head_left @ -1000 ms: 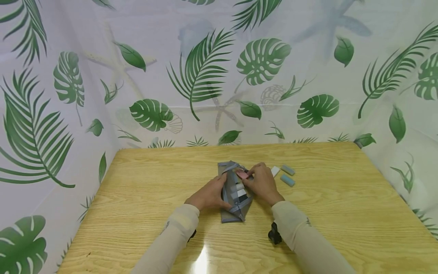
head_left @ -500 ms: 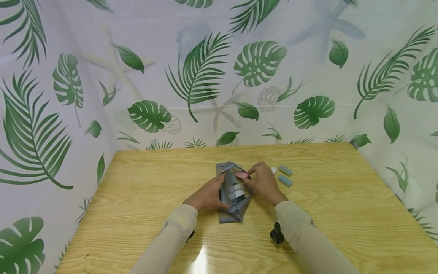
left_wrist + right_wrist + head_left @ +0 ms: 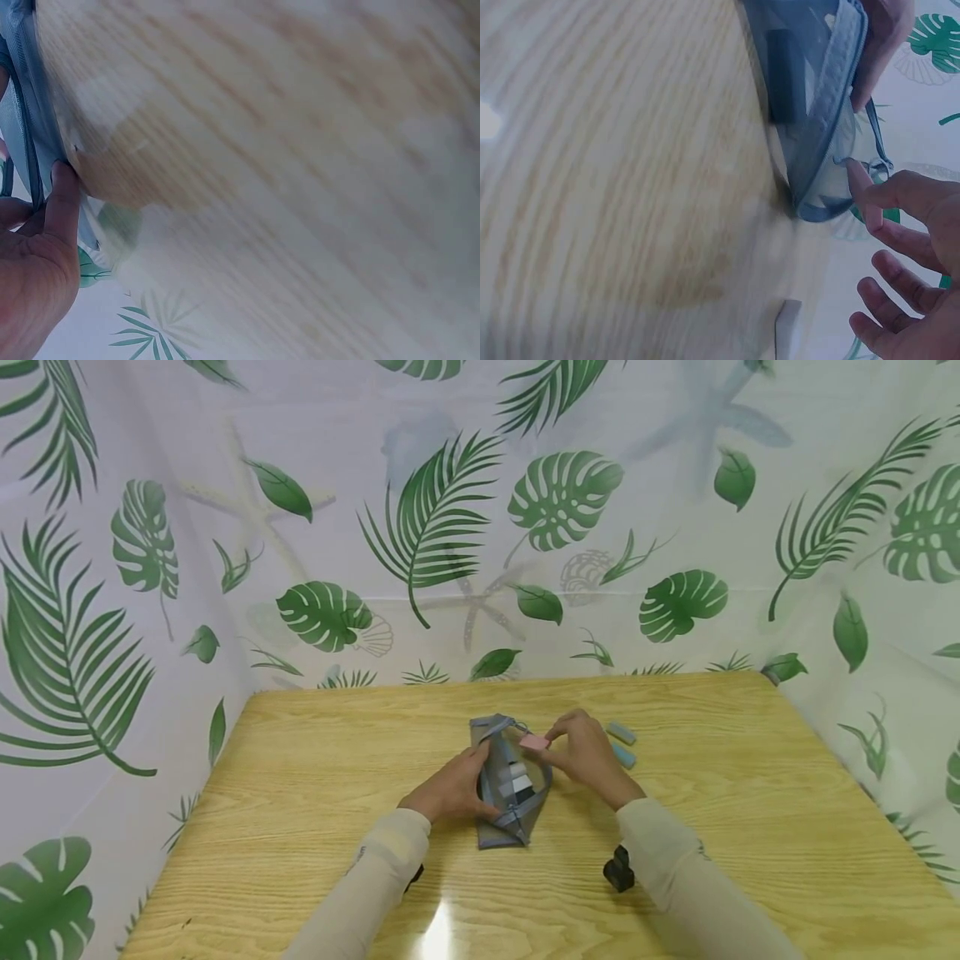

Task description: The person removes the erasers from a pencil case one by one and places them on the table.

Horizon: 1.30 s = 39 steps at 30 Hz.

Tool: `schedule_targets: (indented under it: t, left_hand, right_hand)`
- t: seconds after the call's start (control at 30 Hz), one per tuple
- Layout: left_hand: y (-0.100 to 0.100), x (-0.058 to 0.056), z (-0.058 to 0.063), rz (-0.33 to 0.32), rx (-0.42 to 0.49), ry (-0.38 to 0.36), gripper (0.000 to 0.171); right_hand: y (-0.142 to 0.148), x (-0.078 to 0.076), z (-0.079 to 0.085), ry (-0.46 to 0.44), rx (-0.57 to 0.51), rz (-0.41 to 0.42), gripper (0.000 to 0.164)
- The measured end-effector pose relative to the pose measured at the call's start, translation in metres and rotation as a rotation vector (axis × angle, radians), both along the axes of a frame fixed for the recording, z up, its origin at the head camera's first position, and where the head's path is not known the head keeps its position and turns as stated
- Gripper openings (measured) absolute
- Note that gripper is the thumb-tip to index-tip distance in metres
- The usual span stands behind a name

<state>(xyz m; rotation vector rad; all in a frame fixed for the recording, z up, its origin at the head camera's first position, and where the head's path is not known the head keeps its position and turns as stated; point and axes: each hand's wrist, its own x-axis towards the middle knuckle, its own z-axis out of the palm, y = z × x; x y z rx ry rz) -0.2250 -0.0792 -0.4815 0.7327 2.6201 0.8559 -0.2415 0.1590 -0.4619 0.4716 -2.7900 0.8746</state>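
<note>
A grey-blue mesh zipper pouch lies on the table with its zip undone, and white and dark small blocks show in its mouth. My left hand grips the pouch's left side, thumb toward the near end and fingers at the far part. Between thumb and forefinger my right hand pinches a pink eraser at the far right of the pouch's mouth. In the right wrist view, the pink eraser is right at the zip's end, and the other fingers are spread.
Two blue-grey blocks, the farther one and the nearer one, lie right of my right hand. The right wrist view also has a pale block on the wooden table. A leaf-patterned cloth hangs behind.
My right hand has shifted slightly right relative to the pouch with the pink eraser, which shows more fully. A white block behind that hand has become hidden. The left hand keeps its hold.
</note>
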Motion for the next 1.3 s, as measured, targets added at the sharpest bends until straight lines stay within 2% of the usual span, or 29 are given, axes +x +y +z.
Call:
schedule_targets:
  t: [0.2, 0.43, 0.63, 0.87, 1.07, 1.3]
  left_hand:
    - [0.000, 0.001, 0.001, -0.007, 0.005, 0.005, 0.114]
    - [0.000, 0.000, -0.001, -0.005, -0.006, 0.007, 0.113]
    - [0.000, -0.002, -0.003, -0.012, -0.021, 0.021, 0.114]
    - [0.000, -0.004, -0.004, -0.022, -0.017, 0.028, 0.115]
    - [-0.001, -0.003, -0.004, -0.017, -0.015, 0.020, 0.114]
    - [0.000, -0.002, -0.002, -0.013, -0.008, 0.012, 0.114]
  right_hand:
    - [0.010, 0.001, 0.007, 0.010, 0.005, 0.023, 0.017]
    - [0.024, 0.003, 0.017, 0.029, -0.008, 0.033, 0.017]
    - [0.039, 0.001, 0.020, 0.046, 0.001, 0.005, 0.018]
    - [0.060, -0.001, 0.022, -0.005, -0.017, -0.053, 0.020]
    - [0.080, 0.001, 0.023, -0.003, -0.045, -0.069, 0.021]
    - [0.101, 0.005, 0.021, -0.008, -0.014, -0.117, 0.025]
